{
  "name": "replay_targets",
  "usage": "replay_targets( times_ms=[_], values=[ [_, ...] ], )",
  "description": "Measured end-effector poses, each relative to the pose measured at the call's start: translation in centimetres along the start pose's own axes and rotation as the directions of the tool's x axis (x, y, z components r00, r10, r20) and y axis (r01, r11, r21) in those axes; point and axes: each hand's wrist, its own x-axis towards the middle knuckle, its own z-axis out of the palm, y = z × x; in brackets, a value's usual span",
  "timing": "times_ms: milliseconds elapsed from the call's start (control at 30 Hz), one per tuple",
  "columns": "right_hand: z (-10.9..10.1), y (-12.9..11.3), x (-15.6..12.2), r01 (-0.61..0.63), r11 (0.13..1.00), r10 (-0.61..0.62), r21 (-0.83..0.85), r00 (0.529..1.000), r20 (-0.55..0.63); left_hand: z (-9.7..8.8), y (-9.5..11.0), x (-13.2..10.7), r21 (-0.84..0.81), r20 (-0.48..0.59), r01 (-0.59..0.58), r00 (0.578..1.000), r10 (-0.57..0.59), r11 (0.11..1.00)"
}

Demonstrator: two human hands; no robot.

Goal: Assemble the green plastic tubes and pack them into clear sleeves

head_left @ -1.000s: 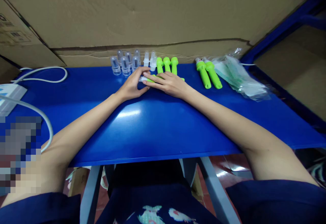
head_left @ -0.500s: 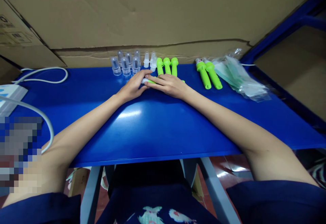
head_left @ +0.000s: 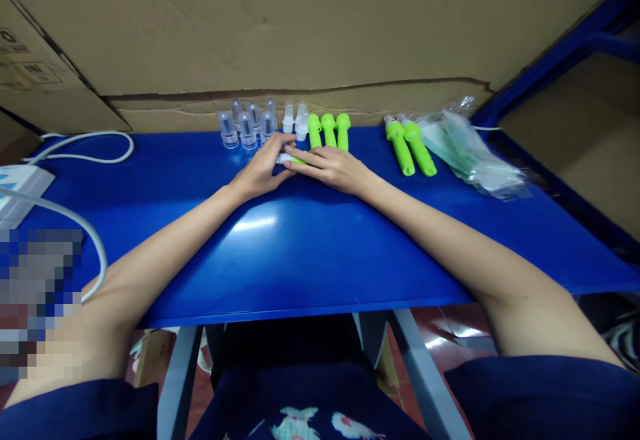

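Both my hands meet at the far middle of the blue table (head_left: 310, 240). My left hand (head_left: 260, 170) pinches a small white cap (head_left: 284, 158) at the end of a green plastic tube (head_left: 298, 159). My right hand (head_left: 333, 167) lies over that tube with fingers closed on it, hiding most of it. Just behind my hands stand three more green tubes (head_left: 329, 129) in a row. Several clear plastic caps (head_left: 247, 125) and a few white caps (head_left: 295, 119) stand to their left.
Two finished green tubes (head_left: 409, 147) lie to the right beside a pile of clear plastic bags (head_left: 470, 150). Cardboard boxes (head_left: 280, 33) wall the table's far side. A white cable (head_left: 85, 153) and white device (head_left: 20, 187) sit at the left.
My hands have barely shifted. The white cap under my left fingers has moved in against the end of the green tube.
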Motion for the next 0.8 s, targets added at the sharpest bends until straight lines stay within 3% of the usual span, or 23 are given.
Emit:
replay_targets(
  times_ms=[200,300,500,633,800],
  values=[
    [0.5,-0.1,-0.3,-0.084,0.989,0.096,0.118,0.991,-0.098,0.1,-0.7,0.0,0.006,-0.04,-0.033,0.999,0.033,0.999],
    [0.8,0.0,-0.7,-0.173,0.97,0.2,0.173,0.967,-0.155,0.2,-0.8,-0.1,-0.039,-0.046,-0.02,0.999,0.018,0.999],
    [1.1,0.8,-1.2,-0.375,0.915,0.393,0.151,0.911,-0.121,0.2,-0.5,0.0,-0.061,-0.035,-0.028,0.999,0.026,0.998],
    [1.2,1.1,-1.3,-0.438,0.888,0.456,0.142,0.88,-0.134,0.0,0.0,0.0,-0.062,-0.006,0.076,0.997,-0.077,0.995],
    [0.8,0.9,-1.4,-0.419,0.9,0.433,0.122,0.89,-0.142,-0.6,1.2,0.0,-0.07,0.014,0.247,0.969,-0.247,0.966]
  ],
)
